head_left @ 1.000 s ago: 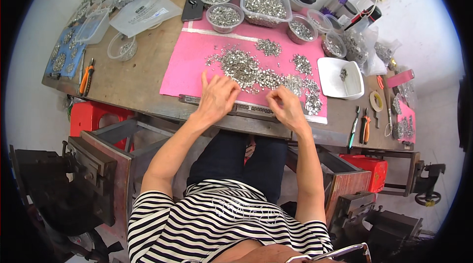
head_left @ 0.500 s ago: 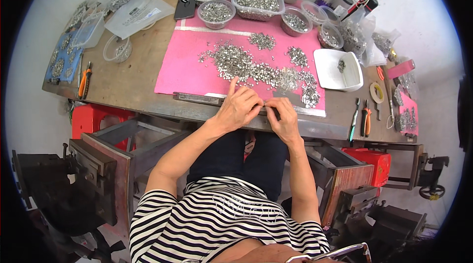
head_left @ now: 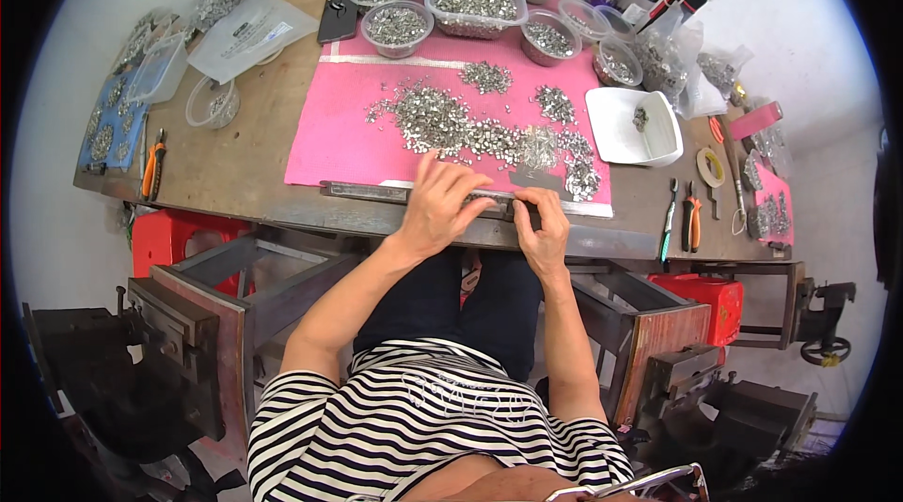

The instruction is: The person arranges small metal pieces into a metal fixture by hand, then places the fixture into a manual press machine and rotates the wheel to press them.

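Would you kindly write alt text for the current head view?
A person's left hand and right hand are at a dark bar along the front of a pink mat. Beyond lie heaped small silvery pieces, with clear tubs behind.

Metal pieces on mat, tray right, tubs behind.

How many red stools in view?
2: one red stool below the bench on the left, another red stool below it on the right. Both are partly covered; more may be hidden underneath.
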A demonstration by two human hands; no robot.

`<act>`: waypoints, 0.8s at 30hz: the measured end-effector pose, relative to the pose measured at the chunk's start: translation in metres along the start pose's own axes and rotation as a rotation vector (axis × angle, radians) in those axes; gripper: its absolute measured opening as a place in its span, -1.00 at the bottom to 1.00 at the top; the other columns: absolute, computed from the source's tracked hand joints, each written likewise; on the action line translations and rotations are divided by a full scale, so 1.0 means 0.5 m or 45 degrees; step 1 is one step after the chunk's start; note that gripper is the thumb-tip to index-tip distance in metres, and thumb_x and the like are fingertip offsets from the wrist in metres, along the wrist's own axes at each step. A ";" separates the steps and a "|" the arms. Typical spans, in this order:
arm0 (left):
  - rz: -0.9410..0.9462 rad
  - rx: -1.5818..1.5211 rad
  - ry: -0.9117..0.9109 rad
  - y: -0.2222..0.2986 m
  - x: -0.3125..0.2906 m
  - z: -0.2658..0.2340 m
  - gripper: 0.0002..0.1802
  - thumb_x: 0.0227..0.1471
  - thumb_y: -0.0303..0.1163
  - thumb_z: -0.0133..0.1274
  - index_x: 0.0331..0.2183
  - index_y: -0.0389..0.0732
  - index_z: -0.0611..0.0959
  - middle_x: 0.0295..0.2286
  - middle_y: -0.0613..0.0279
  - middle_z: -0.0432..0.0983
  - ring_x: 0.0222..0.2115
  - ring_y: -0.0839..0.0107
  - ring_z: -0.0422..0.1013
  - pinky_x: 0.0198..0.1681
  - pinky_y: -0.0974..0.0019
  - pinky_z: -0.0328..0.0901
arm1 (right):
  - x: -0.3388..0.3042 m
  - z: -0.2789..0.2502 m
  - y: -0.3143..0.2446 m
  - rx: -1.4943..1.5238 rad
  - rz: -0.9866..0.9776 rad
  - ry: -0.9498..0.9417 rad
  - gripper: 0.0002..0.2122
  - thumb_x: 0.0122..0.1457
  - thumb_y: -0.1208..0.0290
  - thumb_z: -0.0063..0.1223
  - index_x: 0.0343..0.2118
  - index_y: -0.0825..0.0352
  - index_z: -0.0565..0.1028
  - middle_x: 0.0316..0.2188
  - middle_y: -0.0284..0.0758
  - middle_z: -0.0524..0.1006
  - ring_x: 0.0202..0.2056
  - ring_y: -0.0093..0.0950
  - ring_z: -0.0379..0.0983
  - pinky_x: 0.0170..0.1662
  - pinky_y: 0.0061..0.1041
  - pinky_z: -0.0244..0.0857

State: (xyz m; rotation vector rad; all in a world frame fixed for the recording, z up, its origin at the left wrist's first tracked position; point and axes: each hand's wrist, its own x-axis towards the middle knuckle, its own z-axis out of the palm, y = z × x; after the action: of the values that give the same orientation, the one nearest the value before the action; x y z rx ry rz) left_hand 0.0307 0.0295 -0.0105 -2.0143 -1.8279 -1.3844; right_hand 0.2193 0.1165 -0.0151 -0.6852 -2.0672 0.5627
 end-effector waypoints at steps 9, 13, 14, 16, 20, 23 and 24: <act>-0.139 0.120 -0.093 -0.050 -0.075 -0.081 -0.54 -0.13 -0.18 0.41 -0.20 -0.16 0.64 -0.22 0.18 0.37 -0.17 0.17 0.32 -0.06 0.13 0.18 | 0.002 0.005 -0.007 -0.071 -0.062 -0.031 -0.82 0.04 0.63 0.29 -0.29 0.38 0.55 -0.34 -0.23 0.56 -0.26 -0.21 0.46 -0.13 -0.29 0.32; -0.220 0.075 -0.159 -0.044 -0.068 -0.075 -0.51 -0.08 -0.14 0.37 -0.14 -0.16 0.64 -0.17 0.19 0.42 -0.09 0.16 0.32 -0.02 0.05 0.17 | 0.024 -0.009 0.003 -0.119 -0.045 -0.107 -0.90 0.10 0.61 0.23 -0.31 0.35 0.57 -0.41 -0.26 0.52 -0.32 -0.24 0.44 -0.20 -0.30 0.27; -0.126 0.144 -0.144 -0.040 -0.060 -0.073 -0.47 -0.05 -0.09 0.34 -0.08 -0.16 0.63 -0.10 0.21 0.45 -0.03 0.15 0.31 0.04 0.00 0.15 | 0.035 -0.013 0.005 -0.126 -0.023 -0.160 -0.90 0.11 0.60 0.22 -0.31 0.35 0.57 -0.41 -0.26 0.52 -0.32 -0.24 0.45 -0.20 -0.30 0.27; -0.005 0.228 -0.241 -0.028 -0.031 -0.070 -0.36 0.07 0.03 0.22 0.08 -0.16 0.60 0.12 0.29 0.45 0.21 0.06 0.19 0.24 -0.25 -0.02 | 0.061 -0.008 0.013 -0.124 0.013 -0.231 -0.90 0.11 0.61 0.21 -0.29 0.36 0.57 -0.42 -0.26 0.51 -0.30 -0.22 0.46 -0.18 -0.29 0.29; 0.003 0.266 -0.475 -0.042 0.003 -0.042 -0.38 0.18 0.06 0.09 0.12 -0.15 0.59 0.19 0.31 0.41 0.34 -0.09 0.01 0.29 -0.56 -0.25 | 0.136 0.050 0.019 -0.235 -0.171 -0.259 -0.77 0.09 0.57 0.21 -0.15 0.39 0.55 -0.21 -0.16 0.49 -0.19 -0.16 0.45 -0.07 -0.23 0.35; 0.001 0.373 -0.542 -0.071 0.007 -0.067 -0.39 0.23 0.08 0.00 0.13 -0.14 0.59 0.21 0.30 0.39 0.34 -0.12 0.00 0.27 -0.60 -0.25 | 0.143 0.061 0.031 -0.327 -0.159 -0.326 -0.68 0.09 0.53 0.23 -0.07 0.40 0.53 -0.15 -0.13 0.45 -0.16 -0.13 0.46 -0.06 -0.22 0.38; -0.006 0.377 -0.540 -0.075 0.004 -0.079 -0.39 0.23 0.08 0.00 0.13 -0.14 0.59 0.21 0.30 0.39 0.34 -0.12 0.00 0.27 -0.60 -0.25 | 0.138 0.055 0.027 -0.263 -0.075 -0.409 -0.69 0.11 0.53 0.22 -0.05 0.41 0.52 -0.16 -0.13 0.46 -0.17 -0.14 0.46 -0.08 -0.23 0.38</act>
State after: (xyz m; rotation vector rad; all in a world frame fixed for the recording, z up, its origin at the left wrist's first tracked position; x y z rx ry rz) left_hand -0.0223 0.0178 -0.0040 -2.2570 -2.0422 -0.6618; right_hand 0.1669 0.1680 0.0031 -0.6839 -2.4628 0.4518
